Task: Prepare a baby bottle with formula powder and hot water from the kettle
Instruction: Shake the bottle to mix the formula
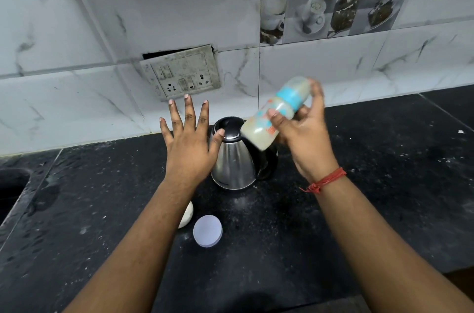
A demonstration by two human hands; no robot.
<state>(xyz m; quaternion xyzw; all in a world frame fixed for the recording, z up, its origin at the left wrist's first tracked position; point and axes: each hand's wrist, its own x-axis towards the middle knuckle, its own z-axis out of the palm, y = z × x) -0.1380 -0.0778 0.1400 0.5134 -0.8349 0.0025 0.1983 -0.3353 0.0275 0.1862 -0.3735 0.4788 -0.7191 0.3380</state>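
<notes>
We see the right hand (305, 138) with its grip clamped on the tilted baby bottle (275, 112) above the kettle (233, 158), while the left hand (189, 140) hovers with fingers spread apart.

home kitchen: tiled wall (77, 17), countertop (384, 184), kettle (233, 158).

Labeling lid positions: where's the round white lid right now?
Head view: the round white lid lies flat on the black counter, bottom centre, in front of the steel kettle and just right of the left forearm.
</notes>
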